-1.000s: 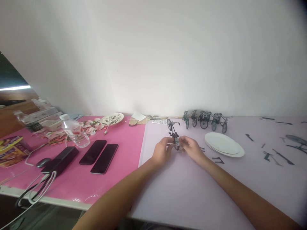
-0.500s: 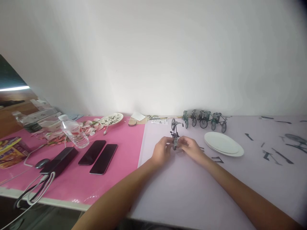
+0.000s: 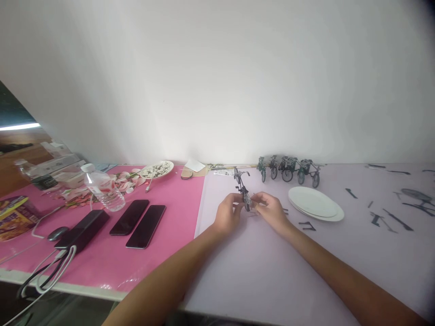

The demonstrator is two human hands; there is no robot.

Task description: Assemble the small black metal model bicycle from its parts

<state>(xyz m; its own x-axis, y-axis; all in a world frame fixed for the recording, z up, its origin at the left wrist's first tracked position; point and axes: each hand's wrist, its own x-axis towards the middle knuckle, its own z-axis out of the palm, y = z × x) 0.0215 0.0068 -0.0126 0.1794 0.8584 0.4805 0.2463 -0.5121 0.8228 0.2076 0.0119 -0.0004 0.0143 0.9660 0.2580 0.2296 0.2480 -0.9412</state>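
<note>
Between my two hands is a small dark model bicycle [image 3: 240, 185], its handlebar end pointing away and tilted to the left. My left hand [image 3: 228, 212] grips it from the left, with fingertips closed at the near wheel. From the right, my right hand [image 3: 270, 209] pinches the same near end, thumb and fingers together. My fingertips partly cover the near wheel. Just right of my right hand, a small black frame-shaped part [image 3: 307, 225] lies on the pale table surface [image 3: 272, 276].
Several finished model bicycles [image 3: 287, 170] stand along the wall. Stacked white plates [image 3: 316, 203] sit to the right, with loose dark parts [image 3: 397, 219] beyond. On the pink left side are two phones [image 3: 146, 226], a power strip [image 3: 83, 231], a water bottle [image 3: 105, 188] and a noodle cup [image 3: 16, 217].
The model bicycle has tipped to the left, its handlebar end moving left between my fingers. Both hands stay in nearly the same place. The view has shifted slightly.
</note>
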